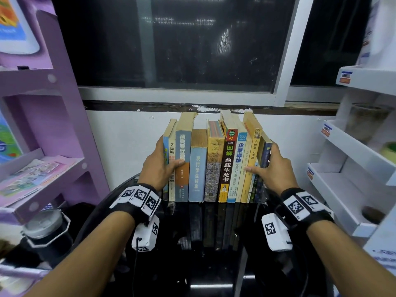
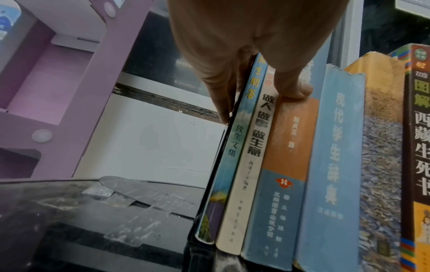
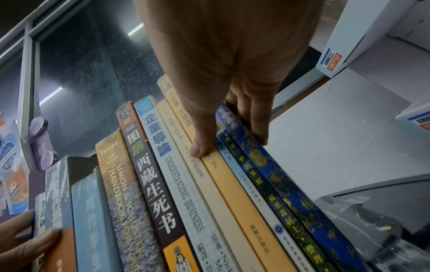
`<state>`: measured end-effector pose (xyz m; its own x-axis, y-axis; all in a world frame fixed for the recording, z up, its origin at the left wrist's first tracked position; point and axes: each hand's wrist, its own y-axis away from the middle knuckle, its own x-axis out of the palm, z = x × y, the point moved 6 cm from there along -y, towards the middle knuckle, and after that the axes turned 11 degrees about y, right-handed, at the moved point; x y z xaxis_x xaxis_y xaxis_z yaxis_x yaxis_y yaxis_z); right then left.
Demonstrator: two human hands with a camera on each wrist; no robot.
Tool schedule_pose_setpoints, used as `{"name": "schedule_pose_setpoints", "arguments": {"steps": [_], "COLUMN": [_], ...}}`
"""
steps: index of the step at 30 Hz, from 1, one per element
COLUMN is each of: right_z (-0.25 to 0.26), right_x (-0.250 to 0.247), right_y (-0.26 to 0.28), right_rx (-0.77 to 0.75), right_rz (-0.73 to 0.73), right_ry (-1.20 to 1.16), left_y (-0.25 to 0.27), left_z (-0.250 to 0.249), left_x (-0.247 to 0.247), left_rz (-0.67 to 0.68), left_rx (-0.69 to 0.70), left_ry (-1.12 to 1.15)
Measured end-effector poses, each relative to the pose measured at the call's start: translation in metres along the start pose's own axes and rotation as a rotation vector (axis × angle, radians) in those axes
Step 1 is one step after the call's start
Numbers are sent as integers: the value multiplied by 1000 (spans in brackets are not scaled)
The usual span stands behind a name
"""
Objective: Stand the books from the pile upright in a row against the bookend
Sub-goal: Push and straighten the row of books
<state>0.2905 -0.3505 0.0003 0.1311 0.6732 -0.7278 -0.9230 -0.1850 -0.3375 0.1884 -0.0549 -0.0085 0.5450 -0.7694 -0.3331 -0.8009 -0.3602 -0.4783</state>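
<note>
Row of books (image 1: 214,163), L to R: thin sky-blue spine w/ yellow characters (image 2: 235,139); cream spine, black characters (image 2: 249,147); blue spine w/ orange band mid (image 2: 291,147); pale blue dictionary (image 1: 197,168); Troyka handbook (image 1: 214,166), mustard top, grey-purple speckled lower; dark brown spine (image 1: 228,166), white characters, red-orange top, yellow foot; light blue & white "Understanding Business" (image 3: 184,184); cream; amber-yellow (image 3: 244,202); dark green; royal blue w/ gold ornament (image 3: 291,193). Desk (image 1: 214,264) glossy black. Shelf unit L (image 1: 53,125) lilac; rack R (image 1: 353,168) white w/ blue-red labels. Wristbands (image 1: 137,200) black, b/w square markers.
</note>
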Motion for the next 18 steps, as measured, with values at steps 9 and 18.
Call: {"name": "schedule_pose_setpoints", "arguments": {"steps": [9, 18], "right_z": [0, 2], "right_x": [1, 0], "right_y": [-1, 3], "right_rx": [-7, 6], "right_rz": [-8, 7], "right_ry": [-1, 39], "left_y": [1, 4], "left_z": [2, -1], "left_x": [-1, -2], "left_rz": [-21, -3], "left_rx": [7, -32], "left_ry": [-5, -31]}}
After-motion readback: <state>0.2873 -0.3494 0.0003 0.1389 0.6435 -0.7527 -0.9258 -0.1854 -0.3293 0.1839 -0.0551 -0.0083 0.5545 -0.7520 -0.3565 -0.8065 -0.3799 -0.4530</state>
